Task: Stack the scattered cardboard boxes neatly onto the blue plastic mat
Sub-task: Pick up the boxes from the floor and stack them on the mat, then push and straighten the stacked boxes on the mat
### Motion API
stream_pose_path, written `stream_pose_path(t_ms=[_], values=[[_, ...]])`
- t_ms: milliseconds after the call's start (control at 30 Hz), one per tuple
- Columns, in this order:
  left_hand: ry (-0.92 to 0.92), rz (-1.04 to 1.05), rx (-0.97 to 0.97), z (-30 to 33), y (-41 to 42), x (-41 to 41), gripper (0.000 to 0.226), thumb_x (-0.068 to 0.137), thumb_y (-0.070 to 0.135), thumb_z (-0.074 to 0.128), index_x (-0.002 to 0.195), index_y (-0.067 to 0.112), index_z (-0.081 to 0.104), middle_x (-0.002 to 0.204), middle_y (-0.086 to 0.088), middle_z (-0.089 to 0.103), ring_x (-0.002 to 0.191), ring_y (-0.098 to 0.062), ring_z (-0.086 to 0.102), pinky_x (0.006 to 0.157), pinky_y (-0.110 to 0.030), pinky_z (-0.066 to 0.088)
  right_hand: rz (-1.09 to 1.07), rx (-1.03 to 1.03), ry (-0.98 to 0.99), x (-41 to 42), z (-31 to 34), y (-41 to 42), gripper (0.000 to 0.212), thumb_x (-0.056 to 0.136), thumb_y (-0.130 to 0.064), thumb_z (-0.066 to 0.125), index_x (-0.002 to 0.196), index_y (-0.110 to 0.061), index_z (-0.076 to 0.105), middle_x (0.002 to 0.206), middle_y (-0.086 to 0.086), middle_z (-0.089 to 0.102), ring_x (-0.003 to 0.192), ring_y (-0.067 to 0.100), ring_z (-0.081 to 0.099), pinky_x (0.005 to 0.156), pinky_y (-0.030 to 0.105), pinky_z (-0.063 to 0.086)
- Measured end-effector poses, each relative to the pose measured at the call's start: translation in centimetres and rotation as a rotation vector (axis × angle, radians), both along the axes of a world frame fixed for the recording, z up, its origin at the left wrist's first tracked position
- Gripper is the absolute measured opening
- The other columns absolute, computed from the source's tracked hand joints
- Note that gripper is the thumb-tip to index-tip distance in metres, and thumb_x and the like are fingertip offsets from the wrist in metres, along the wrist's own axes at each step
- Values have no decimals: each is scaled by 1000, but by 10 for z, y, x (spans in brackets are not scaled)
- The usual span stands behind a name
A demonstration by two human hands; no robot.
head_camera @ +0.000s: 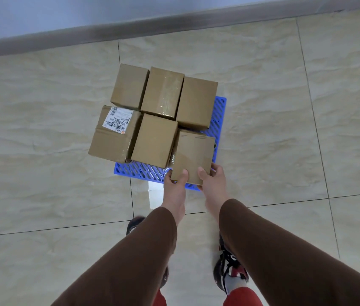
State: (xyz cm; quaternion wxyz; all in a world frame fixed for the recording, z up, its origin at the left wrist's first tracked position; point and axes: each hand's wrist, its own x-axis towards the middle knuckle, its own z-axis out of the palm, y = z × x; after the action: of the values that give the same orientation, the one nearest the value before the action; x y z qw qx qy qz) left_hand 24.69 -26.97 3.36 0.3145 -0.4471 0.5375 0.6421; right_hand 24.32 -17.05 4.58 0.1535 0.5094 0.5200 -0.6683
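A blue plastic mat (218, 115) lies on the tiled floor, mostly covered by several brown cardboard boxes set side by side. One box at the left bears a white shipping label (117, 119). At the mat's near right corner a plain cardboard box (193, 154) is held by both hands. My left hand (175, 184) grips its near left edge, thumb on top. My right hand (213, 180) grips its near right edge, thumb on top too. Whether this box rests on the mat or hangs just above it, I cannot tell.
Pale tiled floor surrounds the mat, with a grey skirting board (174, 23) and wall at the back. A white strip of paper (155, 194) lies on the floor by the mat's near edge. My shoes (230, 272) stand just behind the mat.
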Motion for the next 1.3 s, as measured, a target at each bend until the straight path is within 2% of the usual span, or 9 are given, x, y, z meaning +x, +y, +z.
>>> stream_pose_path(t_ms=[167, 300, 533, 633, 733, 900, 1033, 1167, 1300], values=[[10, -68, -48, -15, -11, -8, 70, 91, 52, 65, 149, 25, 37, 146, 5, 48, 136, -15, 43, 115, -38, 30, -63, 3, 22, -8, -13, -12, 35, 98, -13, 62, 128, -22, 49, 110, -11, 64, 102, 15, 68, 89, 35, 57], [20, -76, -44, -20, -14, -12, 53, 93, 50, 63, 137, 22, 48, 136, 8, 55, 126, -12, 47, 101, -32, 29, -90, 13, 41, -13, -18, -19, 38, 98, -11, 60, 133, -19, 48, 111, -11, 64, 107, 16, 67, 99, 41, 54], [48, -91, -29, -22, -18, -17, 46, 97, 47, 59, 135, 23, 50, 131, 12, 57, 127, -10, 46, 101, -30, 28, -60, 105, 41, -16, -18, -26, 46, 98, -14, 60, 142, -19, 47, 130, 0, 62, 112, 18, 64, 103, 42, 52], [35, -122, -2, -21, -24, -17, 54, 97, 49, 57, 142, 22, 45, 140, 9, 50, 140, -12, 39, 104, -30, 25, -48, 98, 35, -14, -19, -27, 49, 99, -15, 59, 146, -21, 47, 131, -3, 62, 113, 17, 64, 104, 42, 51], [49, -128, 45, -19, -34, -17, 76, 96, 50, 59, 156, 17, 28, 159, 4, 36, 148, -12, 31, 116, -32, 22, -22, 76, 51, -12, -18, -26, 46, 100, -13, 57, 145, -21, 50, 125, -6, 66, 113, 15, 65, 105, 39, 50], [106, -135, 59, -12, -60, -20, 94, 92, 51, 64, 161, 13, 11, 166, 1, 24, 151, -12, 26, 122, -36, 21, 3, 40, 34, -17, -15, -26, 47, 100, -12, 57, 146, -19, 47, 135, 1, 62, 119, 19, 62, 109, 41, 47], [110, -150, 65, -12, -87, -21, 103, 88, 48, 71, 160, 13, 7, 167, -1, 20, 151, -13, 25, 124, -39, 19, 13, 37, 24, -16, -12, -28, 60, 99, -22, 61, 153, -22, 38, 145, 0, 56, 118, 14, 57, 105, 33, 42], [89, -173, 79, -15, -122, -21, 106, 85, 41, 76, 161, 14, 6, 167, -3, 20, 152, -16, 24, 124, -40, 19, -18, 9, 9, -8, -12, -33, 67, 96, -36, 64, 155, -26, 34, 151, -7, 49, 134, 13, 51, 117, 41, 37], [57, -223, 59, -19, -150, -23, 100, 88, 28, 76, 161, 16, 9, 167, -5, 19, 153, -19, 23, 124, -41, 20, -74, -23, 4, 1, -10, -39, 94, 80, -61, 73, 157, -33, 27, 159, -13, 35, 142, 10, 40, 120, 45, 29]])
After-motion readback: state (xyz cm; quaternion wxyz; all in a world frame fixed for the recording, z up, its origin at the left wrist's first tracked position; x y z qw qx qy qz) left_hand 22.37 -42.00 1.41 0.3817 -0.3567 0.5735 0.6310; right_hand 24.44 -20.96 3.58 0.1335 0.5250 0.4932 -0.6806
